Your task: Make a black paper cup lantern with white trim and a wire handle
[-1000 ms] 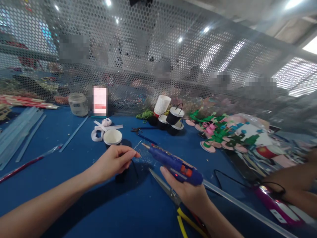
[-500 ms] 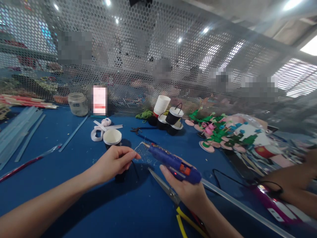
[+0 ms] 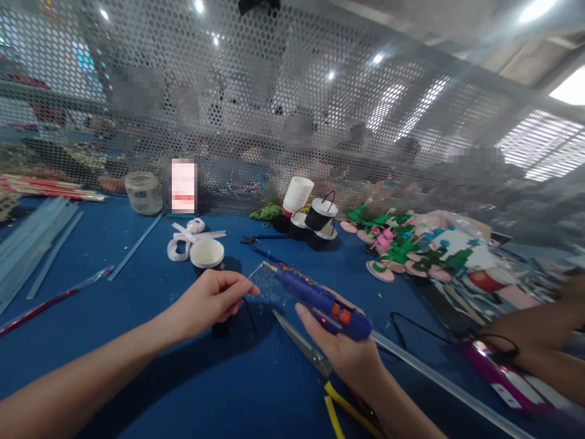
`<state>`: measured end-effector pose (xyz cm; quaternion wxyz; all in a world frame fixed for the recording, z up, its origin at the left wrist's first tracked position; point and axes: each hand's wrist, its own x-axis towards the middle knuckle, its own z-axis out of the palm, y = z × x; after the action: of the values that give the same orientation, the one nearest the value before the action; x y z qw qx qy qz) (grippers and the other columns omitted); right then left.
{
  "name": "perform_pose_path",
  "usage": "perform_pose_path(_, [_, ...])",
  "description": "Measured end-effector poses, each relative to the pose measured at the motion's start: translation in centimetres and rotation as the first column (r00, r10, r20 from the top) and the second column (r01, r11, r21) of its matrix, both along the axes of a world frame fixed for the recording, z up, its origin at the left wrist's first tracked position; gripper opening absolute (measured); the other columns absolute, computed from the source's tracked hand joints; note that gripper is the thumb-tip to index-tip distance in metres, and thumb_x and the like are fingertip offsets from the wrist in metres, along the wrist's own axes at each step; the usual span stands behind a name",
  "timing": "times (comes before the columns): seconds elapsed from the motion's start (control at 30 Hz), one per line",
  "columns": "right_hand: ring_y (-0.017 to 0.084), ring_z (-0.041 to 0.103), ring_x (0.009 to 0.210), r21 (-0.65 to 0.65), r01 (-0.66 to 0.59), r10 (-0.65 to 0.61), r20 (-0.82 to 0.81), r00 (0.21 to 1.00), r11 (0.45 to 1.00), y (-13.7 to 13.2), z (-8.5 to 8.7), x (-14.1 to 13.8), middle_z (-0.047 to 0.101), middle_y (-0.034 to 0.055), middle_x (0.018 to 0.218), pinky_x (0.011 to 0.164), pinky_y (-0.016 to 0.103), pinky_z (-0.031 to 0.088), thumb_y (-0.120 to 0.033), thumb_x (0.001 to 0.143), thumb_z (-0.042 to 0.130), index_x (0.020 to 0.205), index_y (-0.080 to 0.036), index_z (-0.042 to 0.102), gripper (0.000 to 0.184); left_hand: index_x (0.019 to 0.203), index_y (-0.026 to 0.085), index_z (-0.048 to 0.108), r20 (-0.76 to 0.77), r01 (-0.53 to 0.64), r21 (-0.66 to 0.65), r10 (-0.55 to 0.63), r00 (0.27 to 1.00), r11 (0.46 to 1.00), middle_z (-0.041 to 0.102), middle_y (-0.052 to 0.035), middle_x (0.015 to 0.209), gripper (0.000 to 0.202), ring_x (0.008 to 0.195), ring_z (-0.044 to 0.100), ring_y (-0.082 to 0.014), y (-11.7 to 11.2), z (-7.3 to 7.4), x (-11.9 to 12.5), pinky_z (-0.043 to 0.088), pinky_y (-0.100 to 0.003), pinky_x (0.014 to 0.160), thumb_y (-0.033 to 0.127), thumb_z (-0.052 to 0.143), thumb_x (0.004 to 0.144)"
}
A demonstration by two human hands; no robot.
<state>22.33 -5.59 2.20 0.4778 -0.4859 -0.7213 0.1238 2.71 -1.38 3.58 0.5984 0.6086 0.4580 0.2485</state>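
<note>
My right hand (image 3: 350,350) is wrapped round a blue glue gun (image 3: 320,299) with an orange trigger, its nozzle pointing up and left. My left hand (image 3: 208,300) is closed in a pinch on a thin black wire (image 3: 249,308) beside a small black cup that shows under the fingers. A fine strand of glue stretches between the nozzle and my left fingertips. A black cup with a white inside (image 3: 207,255) stands just behind my left hand.
Yellow-handled scissors (image 3: 315,360) lie under my right wrist. White ribbon (image 3: 185,238), stacked cups (image 3: 311,213), glue sticks (image 3: 31,244), a jar (image 3: 144,192) and felt flowers (image 3: 402,250) sit on the blue table (image 3: 137,341). Another person's arm (image 3: 539,347) and a pink glue gun (image 3: 503,378) are at right.
The glue gun has edged slightly up and back; the nozzle sits a little higher. My left hand has barely moved.
</note>
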Motion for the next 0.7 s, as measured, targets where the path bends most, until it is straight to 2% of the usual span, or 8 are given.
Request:
perform_pose_path(0.27, [0.013,0.053,0.045,-0.016,0.005,-0.004,0.026,1.0,1.0,-0.2,-0.6,0.2,0.054,-0.0003,0.051,0.044,0.024,0.046,-0.021,0.073,0.055,0.061,-0.019,0.056,0.013,0.083,0.011,0.059,0.006,0.008,-0.002,-0.008,1.0,1.0,0.036,0.0076,0.045,0.04,0.039,0.027,-0.0047,0.0,0.1,-0.1,0.018,-0.019,0.039,0.048,0.047,0.073])
perform_pose_path(0.5, [0.013,0.052,0.044,-0.013,-0.002,0.002,0.004,1.0,1.0,0.0,-1.1,0.3,0.052,-0.0011,0.051,0.041,0.024,0.045,-0.02,0.073,0.055,0.06,-0.02,0.051,0.014,0.082,0.012,0.059,0.013,0.011,0.003,-0.011,1.0,1.0,0.037,0.0071,0.046,0.04,0.04,0.028,-0.0049,0.0,0.0,-0.1,0.018,-0.019,0.039,0.048,0.047,0.074])
perform_pose_path(0.7, [0.013,0.052,0.044,-0.003,0.022,-0.023,-0.026,0.999,1.0,0.1,-1.4,0.3,0.052,-0.0015,0.05,0.04,0.023,0.044,-0.021,0.073,0.056,0.058,-0.02,0.05,0.016,0.081,0.011,0.057,0.126,0.025,-0.102,-0.012,0.992,0.994,0.037,0.0079,0.045,0.04,0.038,0.024,-0.0035,0.1,-0.2,-0.1,0.013,-0.019,0.038,0.049,0.05,0.073])
